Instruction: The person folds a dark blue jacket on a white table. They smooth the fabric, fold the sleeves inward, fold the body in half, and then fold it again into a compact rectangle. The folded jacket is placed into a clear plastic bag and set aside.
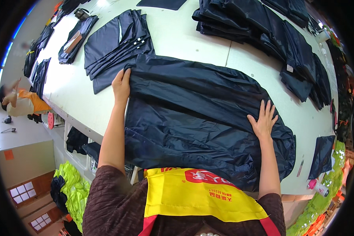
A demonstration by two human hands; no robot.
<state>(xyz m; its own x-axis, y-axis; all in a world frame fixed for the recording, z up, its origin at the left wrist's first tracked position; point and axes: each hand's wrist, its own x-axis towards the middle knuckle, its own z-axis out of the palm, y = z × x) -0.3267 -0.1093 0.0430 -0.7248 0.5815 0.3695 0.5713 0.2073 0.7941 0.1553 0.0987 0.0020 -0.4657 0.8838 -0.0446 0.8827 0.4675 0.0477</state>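
Plainly, one dark cloth [192, 131] lies across the pale tabletop [175, 39]; the left hand [122, 84] pinches its upper-left corner; the right hand [264, 121] rests flat on it, fingers spread; one worker [21, 103] is past the left edge; one bottle [318, 188], contents unclear, is at right.

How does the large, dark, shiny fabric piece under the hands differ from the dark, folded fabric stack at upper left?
The large, dark, shiny fabric piece is spread out and wrinkled; the dark, folded fabric stack lies in flatter, fanned layers. The piece looks larger than the stack. Small white tags show on the stack; none is visible on the piece. Both are dark and glossy.
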